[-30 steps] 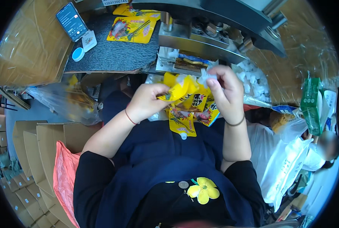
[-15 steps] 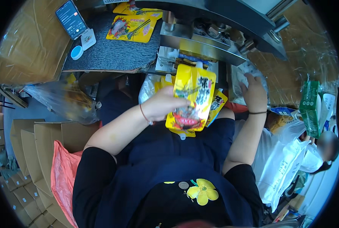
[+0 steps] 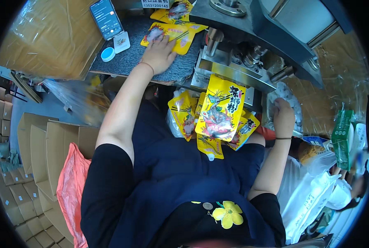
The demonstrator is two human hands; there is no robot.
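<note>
On the dark mat at the far left, your left hand (image 3: 159, 54) lies flat with fingers spread, its fingertips touching the near edge of a yellow pouch (image 3: 170, 35) that lies flat, its long axis running left to right. A second yellow pouch (image 3: 177, 10) lies just beyond it, partly under the grey sealing machine (image 3: 250, 29). Your left hand is far nearer to these two than your right.

Your right hand (image 3: 283, 118) is over on the right, beside the machine, curled on a heap of small white packets (image 3: 285, 93); whether it grips one, I cannot tell. Between your hands, a tall yellow pouch (image 3: 219, 109) hangs upright from the machine's bar, long axis near to far, with more yellow pouches (image 3: 184, 115) fanned beneath it over your lap. At far left on the mat lie a phone (image 3: 106, 18), a small white card (image 3: 121, 42) and a round blue-and-white cap (image 3: 108, 54). A green carton (image 3: 343, 136) stands at the right edge.
</note>
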